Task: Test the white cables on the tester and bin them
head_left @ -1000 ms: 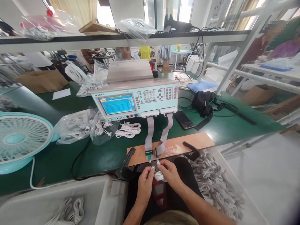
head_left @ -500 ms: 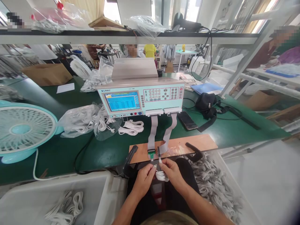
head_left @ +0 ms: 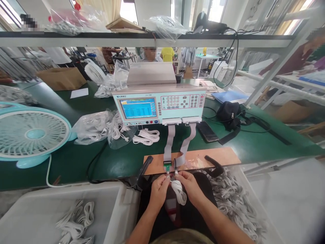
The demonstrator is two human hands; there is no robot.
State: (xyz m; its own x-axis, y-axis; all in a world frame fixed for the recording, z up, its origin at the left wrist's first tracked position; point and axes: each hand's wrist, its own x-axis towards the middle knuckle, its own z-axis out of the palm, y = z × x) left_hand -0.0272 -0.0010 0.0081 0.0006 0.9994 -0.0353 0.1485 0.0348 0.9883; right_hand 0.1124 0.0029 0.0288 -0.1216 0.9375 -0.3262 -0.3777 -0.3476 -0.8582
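A coiled white cable [head_left: 179,193] hangs between my two hands. My left hand [head_left: 159,190] pinches one end of it, with the plug at the tip of the small green circuit board [head_left: 167,167]; whether it is fully seated cannot be made out. The other end is between the fingers of my right hand [head_left: 190,185], against the connector of the second grey ribbon cable [head_left: 188,142]. Both ribbons run down from a benchtop tester [head_left: 184,113] with a lit blue screen [head_left: 139,107]. Beneath the connectors lies a copper-coloured board [head_left: 215,156] along the table edge.
A turquoise fan [head_left: 35,134] stands at left. Bagged cables [head_left: 92,127] and a loose white cable bundle [head_left: 146,137] lie before the tester. A phone [head_left: 207,131] and black pouch [head_left: 228,111] sit right. Bins of cables flank my lap: left bin [head_left: 111,200], right cable pile [head_left: 233,200].
Both hands have moved slightly; the left has brought its plug up to the green board. The coil now hangs lower and more in sight. The camera view has shifted a little left.
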